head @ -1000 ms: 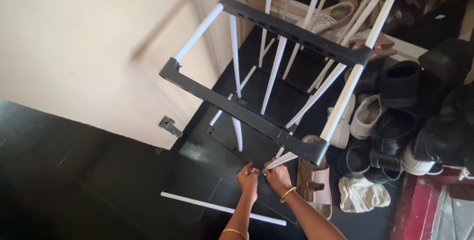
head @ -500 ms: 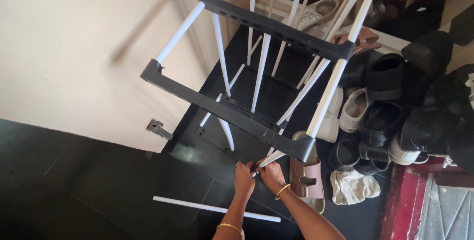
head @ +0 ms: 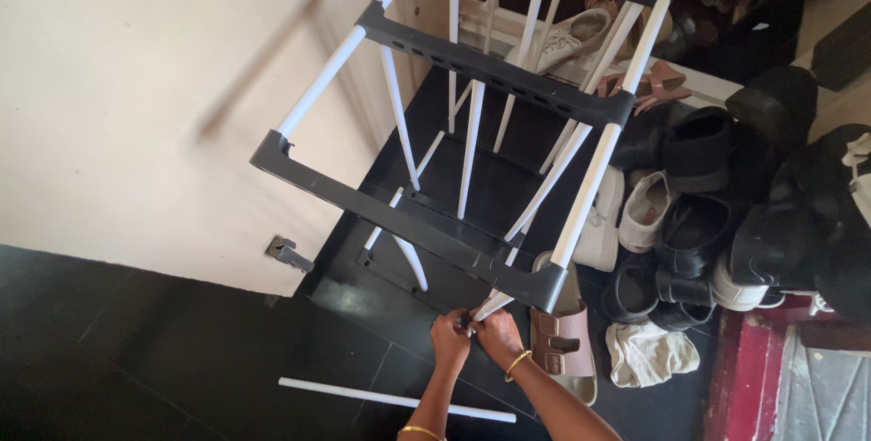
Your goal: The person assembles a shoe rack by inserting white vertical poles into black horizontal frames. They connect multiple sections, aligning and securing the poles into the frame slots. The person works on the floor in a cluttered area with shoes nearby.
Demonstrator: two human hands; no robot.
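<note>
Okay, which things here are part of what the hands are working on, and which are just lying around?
In hand: left hand, right hand, white rod, rack frame.

Lying about: loose rod, pink sandal, shoe pile, crumpled cloth.

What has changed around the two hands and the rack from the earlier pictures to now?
Very little. The whole view has slid left and slightly up, which looks like head movement. Both hands, left and right, still pinch the lower end of the same slanted white rod beneath the rack's grey corner. Nothing was released. The loose rod on the floor and the pink sandal lie as before.
</note>
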